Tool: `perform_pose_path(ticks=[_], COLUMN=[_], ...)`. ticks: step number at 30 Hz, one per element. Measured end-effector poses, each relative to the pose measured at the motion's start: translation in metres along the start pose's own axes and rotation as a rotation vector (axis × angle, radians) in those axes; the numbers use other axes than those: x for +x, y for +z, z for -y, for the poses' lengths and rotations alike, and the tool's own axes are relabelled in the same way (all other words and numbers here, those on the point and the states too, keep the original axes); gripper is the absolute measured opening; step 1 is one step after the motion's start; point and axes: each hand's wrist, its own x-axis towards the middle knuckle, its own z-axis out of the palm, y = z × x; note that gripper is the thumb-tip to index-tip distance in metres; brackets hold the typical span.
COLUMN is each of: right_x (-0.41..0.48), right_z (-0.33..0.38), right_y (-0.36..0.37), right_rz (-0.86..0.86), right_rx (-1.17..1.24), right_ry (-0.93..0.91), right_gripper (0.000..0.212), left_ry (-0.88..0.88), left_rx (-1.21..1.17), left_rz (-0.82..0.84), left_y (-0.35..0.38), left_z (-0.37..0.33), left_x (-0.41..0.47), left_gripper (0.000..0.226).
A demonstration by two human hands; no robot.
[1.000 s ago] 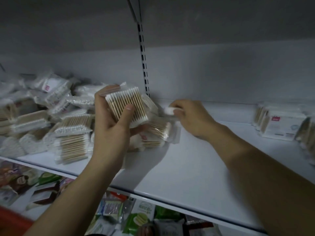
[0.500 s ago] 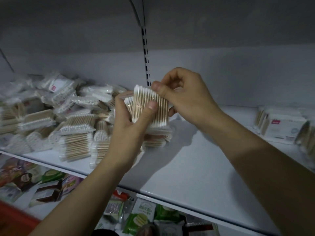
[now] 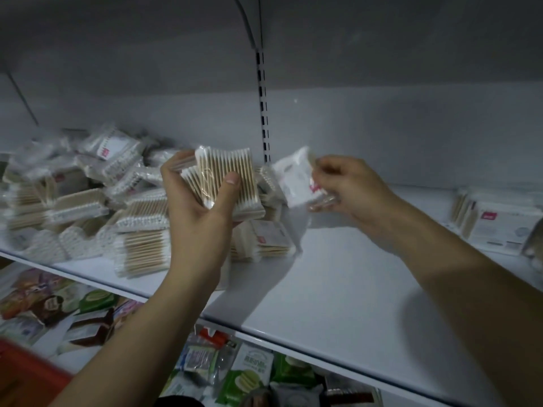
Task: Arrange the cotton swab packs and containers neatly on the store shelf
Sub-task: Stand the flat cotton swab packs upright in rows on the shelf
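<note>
Cotton swab packs [image 3: 88,207] lie heaped at the left of the shelf [image 3: 338,274], and I see bare room running right to some upright packs [image 3: 493,224]. My left hand [image 3: 199,212] grips a stack [image 3: 226,177] above the heap. My right hand [image 3: 352,186] pinches one white pack [image 3: 295,180] just beside it.

A slotted metal upright [image 3: 264,113] is being shown running down the grey back panel [image 3: 411,136], and a curved bracket arm [image 3: 246,22] is being carried at its top. On the level below, green-labelled packets [image 3: 249,383] are being displayed near brown-and-white wrapped packs [image 3: 88,333], loosely overlapped. A blurred orange-red object [image 3: 26,374] is being cut off by the lower left corner.
</note>
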Motion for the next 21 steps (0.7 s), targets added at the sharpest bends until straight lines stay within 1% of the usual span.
perform_pose_path(ticks=[1,2,3,5,7,9,11,13,14,15,17,18,19,21], right_x=[-0.004,-0.008,-0.011,-0.017,-0.023,-0.025,-0.022,-0.017,-0.016,-0.016,-0.022,-0.025,-0.024,-0.021], right_z=[0.009,0.017,0.023,0.026,0.024,0.022,0.019,0.008,0.000,-0.009,-0.021,-0.026,-0.032,-0.039], right_y=[0.001,0.003,0.007,0.020,0.033,0.038,0.039,0.037,0.036,0.034,0.031,0.029,0.026,0.022], right_rz=[0.046,0.102,0.153,0.217,0.213,0.192,0.160,0.136,0.154,0.215,0.416,0.467,0.453,0.335], right_rx=[0.166,0.270,0.297,0.242,0.183,0.122,0.031,-0.078,-0.179,-0.303,-0.545,-0.632,-0.692,-0.725], right_ry=[0.009,0.014,0.017,0.005,-0.010,-0.035,-0.033,-0.013,-0.050,-0.101,-0.162,-0.187,-0.212,-0.221], right_gripper=[0.014,0.018,0.020,0.023,0.021,0.015,0.008,0.003,0.008,0.020,0.038,0.043,0.045,0.042], left_ry=[0.009,0.013,0.015,0.018,0.007,-0.034,-0.042,-0.009,0.003,0.006,0.004,0.013,0.020,0.022], left_rx=[0.020,0.023,0.010,-0.008,-0.001,-0.004,0.027,0.067,0.072,0.066,0.059,0.061,0.063,0.048], left_rz=[0.001,0.005,0.013,0.042,0.085,0.119,0.121,0.078,0.041,0.000,-0.069,-0.085,-0.095,-0.111], left_y=[0.000,0.001,0.003,0.008,0.009,0.006,0.001,-0.004,-0.007,-0.010,-0.016,-0.017,-0.018,-0.018], left_z=[0.000,-0.002,-0.003,-0.006,-0.008,-0.007,-0.007,-0.008,-0.008,-0.008,-0.006,-0.005,-0.004,-0.003], left_x=[0.000,-0.001,-0.002,-0.004,-0.006,-0.006,-0.006,-0.004,-0.003,-0.001,0.002,0.003,0.003,0.003], left_gripper=[0.040,0.040,0.040,0.048,0.059,0.063,0.063,0.057,0.053,0.049,0.048,0.050,0.052,0.055])
